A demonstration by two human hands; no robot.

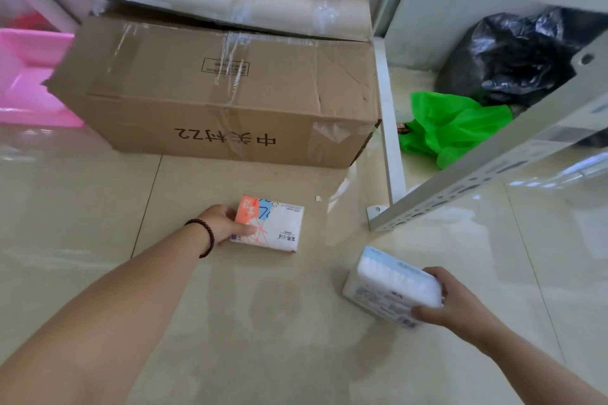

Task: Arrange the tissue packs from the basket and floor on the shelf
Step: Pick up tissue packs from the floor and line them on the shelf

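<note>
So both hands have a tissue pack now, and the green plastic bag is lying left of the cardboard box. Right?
Not quite. In the head view the green plastic bag lies right of the cardboard box, beyond the white shelf post. The rest holds: the left hand grips the orange-and-white pack, the right hand the blue-and-white pack.

Views: one, head-worn, wide-angle; no second view shared any part of the scene.
Position: above the tiled floor [296,322], at the person's head.
Facing: forward and steeply down; both forearms entered from the bottom edge and reached away from the lens.
Nearness: forearms close and large at the bottom; the left hand [223,223] and right hand [457,302] at mid-frame; the cardboard box [223,99] farther off, across the upper centre.
Edges: the pink basket [29,76] was cut by the left border; the white shelf frame [493,174] ran off the right border.
Distortion: straight lines bowed toward the margins; corners were soft.
</note>
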